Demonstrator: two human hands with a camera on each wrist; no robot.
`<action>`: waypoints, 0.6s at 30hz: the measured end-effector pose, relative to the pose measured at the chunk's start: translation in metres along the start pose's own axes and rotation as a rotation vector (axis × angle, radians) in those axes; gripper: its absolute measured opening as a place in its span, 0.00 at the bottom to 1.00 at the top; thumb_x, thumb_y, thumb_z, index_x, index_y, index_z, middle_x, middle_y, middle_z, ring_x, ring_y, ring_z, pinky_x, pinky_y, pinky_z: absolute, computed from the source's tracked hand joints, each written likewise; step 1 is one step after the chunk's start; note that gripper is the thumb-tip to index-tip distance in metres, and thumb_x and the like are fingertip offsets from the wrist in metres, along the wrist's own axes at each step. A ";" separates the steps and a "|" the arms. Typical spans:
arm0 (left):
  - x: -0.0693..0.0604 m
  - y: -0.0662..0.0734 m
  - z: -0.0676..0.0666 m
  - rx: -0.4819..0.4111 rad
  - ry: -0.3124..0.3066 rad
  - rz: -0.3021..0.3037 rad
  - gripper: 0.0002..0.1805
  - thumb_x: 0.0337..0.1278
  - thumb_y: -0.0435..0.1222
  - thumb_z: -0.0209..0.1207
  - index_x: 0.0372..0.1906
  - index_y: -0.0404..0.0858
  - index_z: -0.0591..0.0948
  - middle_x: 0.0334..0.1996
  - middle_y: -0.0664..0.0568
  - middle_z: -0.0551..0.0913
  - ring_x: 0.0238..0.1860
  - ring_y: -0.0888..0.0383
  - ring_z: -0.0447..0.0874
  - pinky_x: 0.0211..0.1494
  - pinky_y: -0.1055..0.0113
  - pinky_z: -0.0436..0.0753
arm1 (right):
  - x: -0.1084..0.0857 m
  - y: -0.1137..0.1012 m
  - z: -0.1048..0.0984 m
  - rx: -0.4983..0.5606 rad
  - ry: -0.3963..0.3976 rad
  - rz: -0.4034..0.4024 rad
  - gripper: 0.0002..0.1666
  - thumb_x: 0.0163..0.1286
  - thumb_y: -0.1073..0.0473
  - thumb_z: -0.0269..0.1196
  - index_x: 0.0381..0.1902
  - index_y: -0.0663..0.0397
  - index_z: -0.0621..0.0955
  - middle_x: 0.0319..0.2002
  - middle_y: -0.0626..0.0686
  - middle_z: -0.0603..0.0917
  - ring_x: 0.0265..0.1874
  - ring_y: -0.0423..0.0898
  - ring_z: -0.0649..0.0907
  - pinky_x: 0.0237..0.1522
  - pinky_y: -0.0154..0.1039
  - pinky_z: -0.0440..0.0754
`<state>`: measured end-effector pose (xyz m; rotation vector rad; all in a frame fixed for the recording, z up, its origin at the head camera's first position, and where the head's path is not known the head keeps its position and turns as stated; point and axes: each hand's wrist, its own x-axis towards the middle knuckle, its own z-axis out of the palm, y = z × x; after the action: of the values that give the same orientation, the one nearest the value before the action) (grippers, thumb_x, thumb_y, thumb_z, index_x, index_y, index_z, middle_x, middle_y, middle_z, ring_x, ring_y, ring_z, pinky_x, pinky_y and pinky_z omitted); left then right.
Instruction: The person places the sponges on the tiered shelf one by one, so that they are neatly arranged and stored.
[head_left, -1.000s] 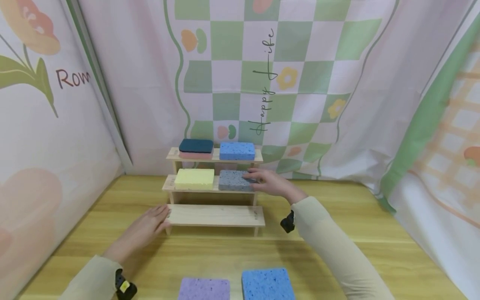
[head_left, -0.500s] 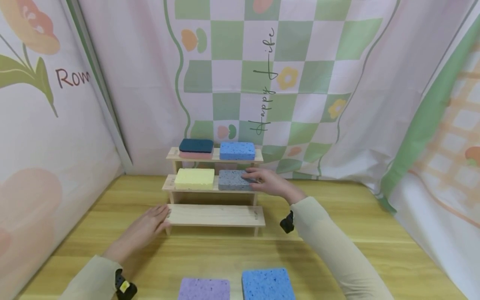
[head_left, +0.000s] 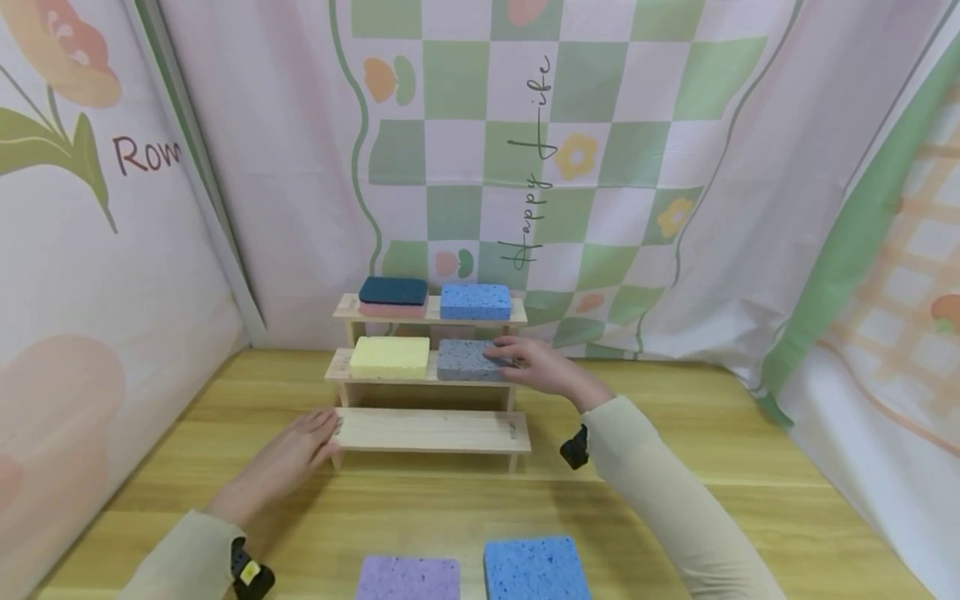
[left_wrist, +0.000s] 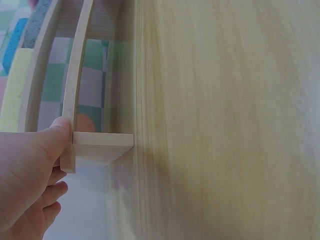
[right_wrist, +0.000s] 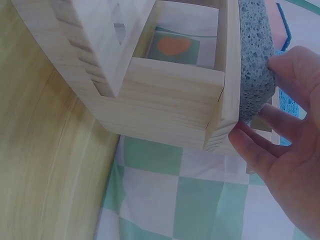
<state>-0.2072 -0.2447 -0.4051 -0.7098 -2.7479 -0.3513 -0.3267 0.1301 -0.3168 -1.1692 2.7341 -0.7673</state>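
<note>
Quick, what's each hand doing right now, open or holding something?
Left hand: closed, gripping the bottom shelf at its left end.
Right hand: closed on the gray sponge.

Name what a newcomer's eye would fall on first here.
Probably the bright yellow sponge, at left on the middle level of the wooden rack. Beside it, the right hand pinches the gray sponge, while the left hand grips the left end of the rack's lowest level. At the head view's bottom edge, a purple sponge and a blue sponge lie on the table.
</note>
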 end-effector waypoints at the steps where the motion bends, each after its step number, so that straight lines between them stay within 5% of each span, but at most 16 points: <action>1: 0.000 0.000 0.000 -0.001 -0.001 -0.001 0.25 0.63 0.35 0.54 0.57 0.19 0.69 0.59 0.29 0.66 0.60 0.35 0.63 0.63 0.45 0.61 | 0.000 0.000 0.000 0.001 0.000 0.000 0.23 0.69 0.61 0.55 0.62 0.54 0.72 0.65 0.63 0.62 0.60 0.57 0.68 0.42 0.43 0.74; 9: 0.000 0.001 -0.001 -0.003 -0.013 -0.013 0.25 0.64 0.35 0.53 0.57 0.20 0.68 0.59 0.30 0.65 0.60 0.35 0.62 0.63 0.45 0.60 | -0.002 -0.002 -0.001 -0.010 0.002 0.008 0.24 0.69 0.61 0.55 0.62 0.54 0.71 0.66 0.63 0.61 0.54 0.55 0.73 0.39 0.42 0.74; 18: 0.000 0.000 -0.001 0.001 -0.022 -0.018 0.25 0.64 0.37 0.53 0.58 0.21 0.68 0.60 0.30 0.65 0.61 0.36 0.62 0.64 0.45 0.60 | -0.003 0.000 0.000 -0.014 0.007 -0.009 0.24 0.69 0.59 0.55 0.63 0.52 0.71 0.66 0.62 0.61 0.59 0.59 0.68 0.54 0.53 0.72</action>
<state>-0.2065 -0.2448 -0.4042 -0.6932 -2.7762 -0.3481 -0.3246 0.1322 -0.3172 -1.1849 2.7458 -0.7564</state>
